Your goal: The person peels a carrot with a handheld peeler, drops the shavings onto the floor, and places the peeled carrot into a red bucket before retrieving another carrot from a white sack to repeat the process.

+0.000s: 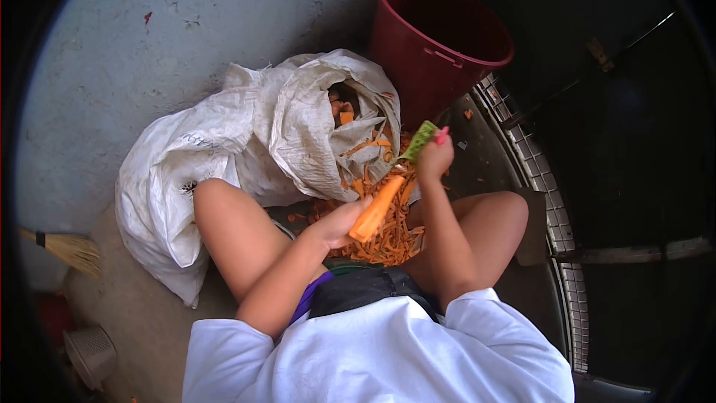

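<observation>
My left hand (341,224) is closed around the lower end of a peeled orange carrot (379,210), which slants up and to the right. In my right hand (435,158) is a peeler with a green handle (418,140), its head right at the carrot's upper end. Orange peelings (391,242) lie heaped between my legs, beneath the carrot. Just beyond the hands, a white woven sack (309,123) lies with its mouth open towards me, showing orange pieces and peelings inside.
A dark red bucket (440,26) stands behind the sack, beside the grey wall (171,26). A second part of white sacking (160,201) bulges by my left knee. On the left are a straw broom (73,251) and a grey basket (91,354). A dark gate (626,142) runs along the right.
</observation>
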Action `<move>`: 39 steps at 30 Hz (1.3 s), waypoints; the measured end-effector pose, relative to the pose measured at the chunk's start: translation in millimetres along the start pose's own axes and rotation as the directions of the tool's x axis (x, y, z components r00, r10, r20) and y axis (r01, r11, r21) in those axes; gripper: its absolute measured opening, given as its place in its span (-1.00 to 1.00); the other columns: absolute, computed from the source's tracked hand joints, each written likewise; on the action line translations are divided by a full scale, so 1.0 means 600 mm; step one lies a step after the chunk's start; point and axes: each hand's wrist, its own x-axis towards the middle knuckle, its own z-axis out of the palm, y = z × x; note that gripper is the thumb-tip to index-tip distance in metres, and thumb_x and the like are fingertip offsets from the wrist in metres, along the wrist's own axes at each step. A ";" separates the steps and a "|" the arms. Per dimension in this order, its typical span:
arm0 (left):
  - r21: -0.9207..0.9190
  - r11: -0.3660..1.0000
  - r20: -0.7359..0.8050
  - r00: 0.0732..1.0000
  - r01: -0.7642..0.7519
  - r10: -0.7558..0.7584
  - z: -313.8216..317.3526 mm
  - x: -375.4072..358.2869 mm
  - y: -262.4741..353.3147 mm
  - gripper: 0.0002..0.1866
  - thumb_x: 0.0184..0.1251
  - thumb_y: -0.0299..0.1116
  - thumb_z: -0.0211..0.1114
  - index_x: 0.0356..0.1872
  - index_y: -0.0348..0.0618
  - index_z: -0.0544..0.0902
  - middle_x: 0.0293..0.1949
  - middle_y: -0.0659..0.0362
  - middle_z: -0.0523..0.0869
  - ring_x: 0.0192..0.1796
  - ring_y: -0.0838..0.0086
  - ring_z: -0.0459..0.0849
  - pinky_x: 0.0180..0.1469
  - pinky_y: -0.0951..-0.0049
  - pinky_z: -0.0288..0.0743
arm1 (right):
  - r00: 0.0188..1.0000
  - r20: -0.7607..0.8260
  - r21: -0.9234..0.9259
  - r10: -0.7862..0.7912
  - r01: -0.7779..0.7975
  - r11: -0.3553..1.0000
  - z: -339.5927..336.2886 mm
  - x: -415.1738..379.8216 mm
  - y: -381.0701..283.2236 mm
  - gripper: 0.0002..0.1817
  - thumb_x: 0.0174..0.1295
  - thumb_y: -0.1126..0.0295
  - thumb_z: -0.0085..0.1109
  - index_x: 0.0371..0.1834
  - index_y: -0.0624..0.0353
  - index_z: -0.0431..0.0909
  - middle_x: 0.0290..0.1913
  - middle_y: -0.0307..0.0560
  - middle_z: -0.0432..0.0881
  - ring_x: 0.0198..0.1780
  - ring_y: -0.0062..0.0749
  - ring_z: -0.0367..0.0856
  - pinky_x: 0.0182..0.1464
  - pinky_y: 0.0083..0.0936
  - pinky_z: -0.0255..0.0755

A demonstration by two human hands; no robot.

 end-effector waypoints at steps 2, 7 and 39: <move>0.160 0.987 -0.096 0.994 -0.036 0.051 0.009 -0.016 0.000 -0.61 0.32 -0.07 -0.22 -0.13 -0.20 0.36 -0.37 0.17 0.50 -0.34 0.51 0.50 -0.34 0.48 0.44 | 0.949 0.054 0.119 0.311 -0.316 0.941 -0.021 0.061 0.052 -0.69 0.17 0.25 -0.10 -0.48 0.31 0.44 -0.62 0.02 0.48 -0.58 -0.28 0.41 -0.45 -0.39 0.26; 0.227 0.963 -0.138 0.974 -0.144 0.178 -0.007 -0.009 0.022 -0.65 0.27 -0.11 -0.06 -0.17 -0.22 0.39 -0.37 0.19 0.51 -0.35 0.57 0.51 -0.24 0.58 0.42 | 0.985 0.132 0.217 0.115 -0.142 0.966 0.008 0.031 0.079 -0.66 0.18 0.21 -0.09 -0.41 0.33 0.46 -0.67 -0.09 0.42 -0.60 -0.48 0.33 -0.47 -0.47 0.24; 0.963 -0.224 0.267 0.584 -0.147 0.767 0.028 -0.018 0.048 -0.78 -0.09 -0.29 0.27 -0.45 -0.20 0.51 -0.50 0.04 0.55 -0.43 0.17 0.55 -0.39 0.32 0.40 | 0.405 0.914 -0.098 0.009 0.200 0.975 -0.103 -0.081 -0.035 -0.75 0.04 0.25 0.01 -0.37 0.23 0.50 -0.49 0.14 0.52 -0.38 -0.06 0.50 -0.30 -0.32 0.34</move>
